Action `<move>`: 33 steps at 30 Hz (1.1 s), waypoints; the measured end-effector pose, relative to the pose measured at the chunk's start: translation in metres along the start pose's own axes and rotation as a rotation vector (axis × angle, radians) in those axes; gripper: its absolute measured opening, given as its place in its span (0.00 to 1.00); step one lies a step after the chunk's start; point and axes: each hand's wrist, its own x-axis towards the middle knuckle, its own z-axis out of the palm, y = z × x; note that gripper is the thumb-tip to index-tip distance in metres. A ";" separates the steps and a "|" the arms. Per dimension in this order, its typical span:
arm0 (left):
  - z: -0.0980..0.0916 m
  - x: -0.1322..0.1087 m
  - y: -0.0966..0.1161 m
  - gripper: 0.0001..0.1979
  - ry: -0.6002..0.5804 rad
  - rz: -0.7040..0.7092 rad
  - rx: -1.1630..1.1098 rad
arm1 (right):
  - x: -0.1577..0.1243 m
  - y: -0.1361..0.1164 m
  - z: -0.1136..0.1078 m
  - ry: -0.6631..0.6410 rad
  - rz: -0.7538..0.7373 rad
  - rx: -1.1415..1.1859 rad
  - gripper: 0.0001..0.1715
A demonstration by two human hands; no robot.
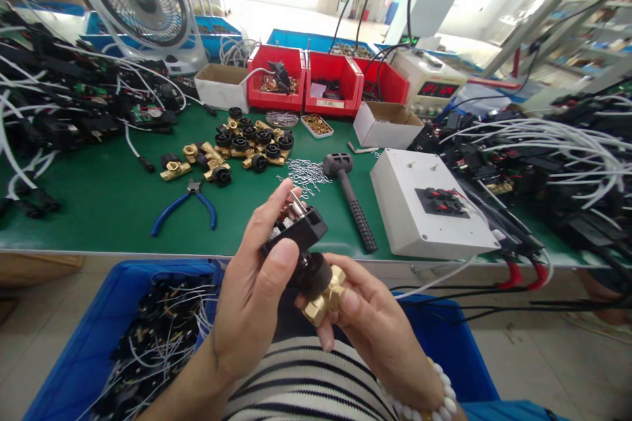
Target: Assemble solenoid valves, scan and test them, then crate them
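My left hand point(261, 276) is closed around a black actuator housing point(301, 230) with its open top showing metal parts inside. Below the housing, a black round collar joins it to a brass valve body point(323, 299). The fingers and thumb of my right hand point(365, 309) grip that brass body. Both hands hold the pieces together, tilted, just off the table's front edge. Beyond them lie a black mallet point(351, 200), a heap of small wire clips point(306, 174) and blue-handled pliers point(188, 203).
Brass valves with black caps point(251, 141) are piled mid-table. Red bins point(276, 101), a white carton point(385, 128) and a fan point(143, 6) stand behind. A grey switch box point(429, 203) is at right. Cabled units crowd both sides. Blue crates point(113, 276) sit below the edge.
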 end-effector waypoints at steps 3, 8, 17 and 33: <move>-0.001 -0.001 0.002 0.24 -0.045 0.033 -0.022 | 0.000 -0.003 0.004 0.027 -0.045 -0.041 0.23; -0.003 0.003 0.001 0.24 -0.111 0.082 0.077 | 0.005 0.000 0.012 0.155 -0.154 -0.199 0.24; -0.004 0.006 -0.005 0.42 -0.155 0.367 0.566 | 0.014 -0.008 0.006 0.289 -0.128 -0.075 0.23; 0.020 -0.013 0.001 0.35 -0.056 0.416 0.434 | 0.050 -0.026 0.006 0.421 -0.612 -0.244 0.22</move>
